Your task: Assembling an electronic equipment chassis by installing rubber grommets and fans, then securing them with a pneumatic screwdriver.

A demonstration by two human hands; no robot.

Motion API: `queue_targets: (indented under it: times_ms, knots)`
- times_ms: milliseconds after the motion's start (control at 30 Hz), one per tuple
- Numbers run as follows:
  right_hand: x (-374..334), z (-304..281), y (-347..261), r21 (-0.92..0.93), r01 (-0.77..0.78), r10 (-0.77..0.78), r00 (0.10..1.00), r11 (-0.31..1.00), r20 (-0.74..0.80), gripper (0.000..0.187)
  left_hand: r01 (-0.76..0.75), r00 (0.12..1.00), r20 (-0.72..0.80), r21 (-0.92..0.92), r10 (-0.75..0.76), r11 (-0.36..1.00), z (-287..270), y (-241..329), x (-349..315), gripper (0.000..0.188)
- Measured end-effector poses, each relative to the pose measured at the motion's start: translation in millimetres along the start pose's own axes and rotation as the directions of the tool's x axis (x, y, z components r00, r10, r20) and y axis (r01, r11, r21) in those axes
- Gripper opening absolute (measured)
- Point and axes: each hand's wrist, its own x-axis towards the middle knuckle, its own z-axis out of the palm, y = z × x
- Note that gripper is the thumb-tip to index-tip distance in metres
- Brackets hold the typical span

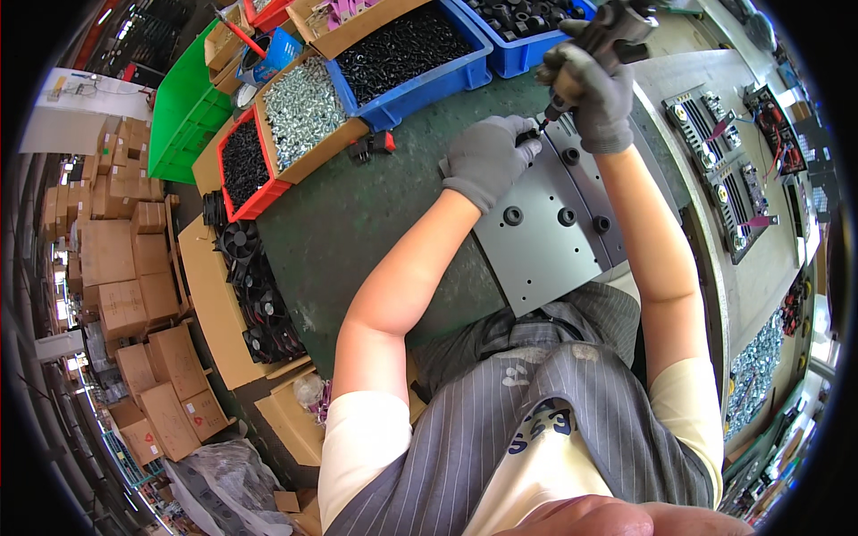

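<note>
A flat grey metal panel [536, 259] lies on the dark green tabletop, with several round black rubber feet [567, 216] standing on it. My left hand [487, 159], in a grey glove, pinches a small black part [530, 136] at the panel's far corner; it looks like another rubber foot, partly hidden by the fingers. Wrapped round a power screwdriver [617, 37] is my gloved right hand [590, 100]. The screwdriver's bit [549, 113] points down at the part between my left fingers. Whether the tip touches a screw is too small to tell.
Beyond my hands stand blue bins [411, 67] of black parts, a cardboard box [304, 112] of silver screws and a red bin [243, 170] of black screws. Black fans [255, 304] line the left edge. Assembled units [728, 179] sit on the right-hand bench.
</note>
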Motion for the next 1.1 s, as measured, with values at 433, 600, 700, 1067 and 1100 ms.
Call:
queue_targets:
  times_ms: [433,600,700,1067,1100]
  knots:
    - [0.8,28.5,10.7,-0.123,-0.119,0.145,0.963,0.985,0.229,0.031,-0.075,0.976,-0.217,-0.237,0.022,0.969,-19.1,-1.1,-34.5,0.030]
    - [3.6,26.6,13.7,-0.085,-0.104,0.119,0.973,0.991,0.200,0.031,0.331,0.883,0.321,-0.943,-0.344,-0.031,-14.7,-6.4,-76.6,0.029]
    - [7.1,19.3,12.3,-0.124,-0.085,0.114,0.962,0.989,0.248,0.037,0.340,0.867,0.343,-0.938,-0.363,-0.074,-15.5,-4.9,-80.7,0.030]
    - [-65.3,11.0,-73.7,0.450,0.081,-0.217,0.941,0.889,0.259,0.046,0.380,0.899,0.384,-0.923,-0.208,-0.063,-18.5,34.3,-93.5,0.031]
    - [-70.4,12.3,-78.3,0.525,0.088,-0.263,0.927,0.847,0.269,0.040,0.404,0.883,0.435,-0.895,-0.175,-0.187,-17.3,39.2,-96.5,0.031]
